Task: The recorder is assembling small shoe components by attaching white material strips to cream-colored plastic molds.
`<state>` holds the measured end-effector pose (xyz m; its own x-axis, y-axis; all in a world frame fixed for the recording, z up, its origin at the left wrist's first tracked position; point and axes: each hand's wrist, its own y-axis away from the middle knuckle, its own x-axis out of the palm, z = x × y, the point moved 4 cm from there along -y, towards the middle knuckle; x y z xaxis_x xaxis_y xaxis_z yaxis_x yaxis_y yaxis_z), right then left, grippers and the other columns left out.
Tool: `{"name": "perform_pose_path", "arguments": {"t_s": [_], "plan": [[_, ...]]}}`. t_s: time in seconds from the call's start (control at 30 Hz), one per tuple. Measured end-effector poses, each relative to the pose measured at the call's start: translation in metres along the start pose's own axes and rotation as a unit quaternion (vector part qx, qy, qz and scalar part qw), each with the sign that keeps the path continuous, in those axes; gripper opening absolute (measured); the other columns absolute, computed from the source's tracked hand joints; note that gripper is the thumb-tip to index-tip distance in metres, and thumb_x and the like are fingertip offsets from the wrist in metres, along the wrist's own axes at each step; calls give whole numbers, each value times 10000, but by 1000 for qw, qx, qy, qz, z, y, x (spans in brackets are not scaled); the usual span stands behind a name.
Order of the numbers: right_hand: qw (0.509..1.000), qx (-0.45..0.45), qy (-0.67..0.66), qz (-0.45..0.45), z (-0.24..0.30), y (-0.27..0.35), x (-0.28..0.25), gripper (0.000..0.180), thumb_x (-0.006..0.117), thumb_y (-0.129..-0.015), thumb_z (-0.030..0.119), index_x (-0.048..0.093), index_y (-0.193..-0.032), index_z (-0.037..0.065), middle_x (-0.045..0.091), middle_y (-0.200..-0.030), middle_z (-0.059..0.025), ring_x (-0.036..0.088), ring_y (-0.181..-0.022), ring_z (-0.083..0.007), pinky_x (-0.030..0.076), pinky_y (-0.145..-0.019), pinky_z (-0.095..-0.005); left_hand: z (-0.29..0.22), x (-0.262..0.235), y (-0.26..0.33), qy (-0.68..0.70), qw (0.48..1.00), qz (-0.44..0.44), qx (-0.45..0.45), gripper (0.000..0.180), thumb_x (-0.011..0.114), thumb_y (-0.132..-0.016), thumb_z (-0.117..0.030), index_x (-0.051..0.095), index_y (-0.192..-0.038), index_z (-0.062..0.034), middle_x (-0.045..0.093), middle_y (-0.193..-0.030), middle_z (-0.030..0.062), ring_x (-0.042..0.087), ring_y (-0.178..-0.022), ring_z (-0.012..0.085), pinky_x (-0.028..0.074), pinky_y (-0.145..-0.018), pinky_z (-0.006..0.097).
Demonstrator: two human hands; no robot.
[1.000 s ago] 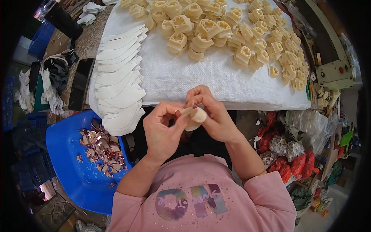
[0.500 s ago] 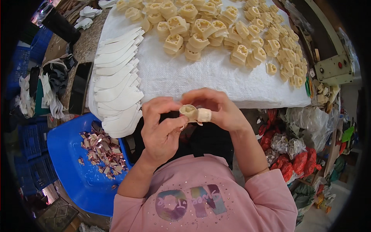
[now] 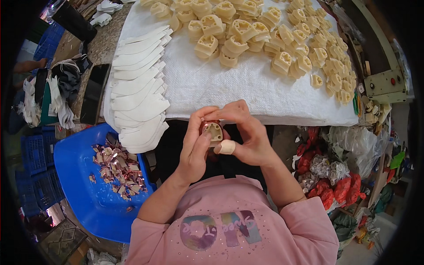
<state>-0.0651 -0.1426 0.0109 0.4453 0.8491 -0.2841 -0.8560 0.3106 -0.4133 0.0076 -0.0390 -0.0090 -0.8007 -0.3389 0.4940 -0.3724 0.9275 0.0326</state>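
Observation:
Between my hands is a small hollow cream piece that looks like a moulded shoe heel (image 3: 215,130), its cavity facing up and a shiny reddish edge along its far side. My left hand (image 3: 195,145) is closed on its left side, with the thumb at the cavity. My right hand (image 3: 252,137) curls over the far side, its fingertips meeting the left fingers; a beige wrap (image 3: 227,147) covers its thumb, which rests by the near right corner. The underside is hidden. Beyond, on the white cloth-covered table (image 3: 190,97), lie many similar cream heels (image 3: 236,33).
Overlapping white cut strips (image 3: 139,92) line the table's left edge. A blue tub (image 3: 84,198) at my left holds shiny reddish scraps (image 3: 117,168). A phone (image 3: 95,92) lies at left. Red and clear plastic bags (image 3: 342,185) crowd the right. Another person's arm (image 3: 31,65) shows far left.
The heel has turned so its cavity faces up, and a reddish edge now shows. My left hand has moved right, closer to the right hand. Another person's arm has appeared at far left.

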Motion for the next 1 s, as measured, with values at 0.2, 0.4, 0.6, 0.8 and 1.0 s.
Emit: {"name": "perform_pose_path", "arguments": {"t_s": [0.2, 0.4, 0.6, 0.8, 1.0], "plan": [[985, 115, -119, -41, -4, -2, 3, 242, 626, -836, 181, 574, -1033, 50, 499, -1056, -121, 554, -868, -188, 489, -697, -293, 4, -5, 6, -21, 999, -27, 16, 537, 364, -944, -386, 248, -1318, -19, 501, -1042, 109, 537, -828, 139, 460, -683, 260], [902, 212, -347, 144, -7, -8, 15, 163, 507, -907, 191, 546, -927, 34, 512, -1034, -101, 571, -576, -88, 474, -381, -188, -3, 13, 7, -114, 984, -70, 121, 582, 260, -972, -414, 202, -1347, 28, 478, -1074, 133, 511, -731, 98, 440, -621, 214], [966, 133, -219, 22, -7, 6, 31, 197, 489, -932, 215, 558, -1016, 51, 517, -1005, -68, 514, -841, -152, 454, -736, -288, -11, 15, 10, -247, 945, -121, 179, 549, 285, -970, -377, 290, -1287, 71, 432, -1156, 147, 465, -1005, 170, 370, -885, 287], [935, 108, -327, -89, -2, 8, 43, 310, 419, -950, 205, 507, -1198, 41, 506, -1059, -93, 467, -977, -210, 355, -892, -312, -6, 0, 6, -193, 940, -202, 196, 433, 346, -942, -259, 316, -1278, 13, 457, -1039, 90, 469, -898, 119, 386, -807, 252], [983, 1, -168, -70, 1, 5, 35, 309, 390, -932, 128, 490, -1213, 49, 512, -1033, -80, 492, -938, -200, 380, -856, -304, -3, 6, 5, -147, 959, -172, 171, 356, 349, -936, -193, 352, -1234, 1, 437, -1048, 78, 451, -903, 106, 385, -807, 251]]}}
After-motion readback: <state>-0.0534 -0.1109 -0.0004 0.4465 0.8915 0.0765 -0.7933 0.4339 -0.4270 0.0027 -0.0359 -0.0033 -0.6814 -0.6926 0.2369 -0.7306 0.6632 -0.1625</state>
